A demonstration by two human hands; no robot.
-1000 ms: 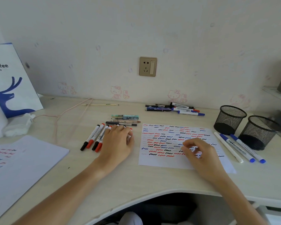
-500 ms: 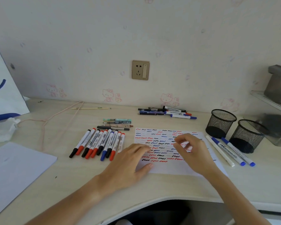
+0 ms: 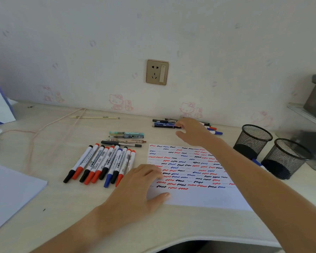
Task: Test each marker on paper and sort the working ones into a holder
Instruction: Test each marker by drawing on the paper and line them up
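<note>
At the back of the tabletop [image 3: 44, 136]: right hand [image 3: 193, 131] is over the pen pile [image 3: 164, 123] by the wall, fingers reaching onto it.
Right grip: fingers loosely spread, thumb apart; can't tell if a pen is pinched yet, the fingertips hide the contact.
Left grip: left hand [image 3: 140, 187] lies flat, fingers straight, pressing the test paper's [image 3: 199, 196] left edge; holds nothing.
Markers: row of whiteboard markers [image 3: 102, 165] lies just left of the paper, caps toward the person; a few mixed pens [image 3: 126, 137] sit behind the row.
Holders: two mesh holders [image 3: 253, 139] at right, well apart from the pile; contents can't be seen.
Paper: covered with red, blue and black squiggles, only the bottom strip is blank.
Risk 1: the pile is tightly packed, so dragging one pen out could roll its neighbours along the wall.
Risk 2: right forearm crosses over the sheet, could smear fresh ink or shift the sheet if the left hand lifts.
Risk 3: little blank space left, so a faint stroke could be misread among old marks.
</note>
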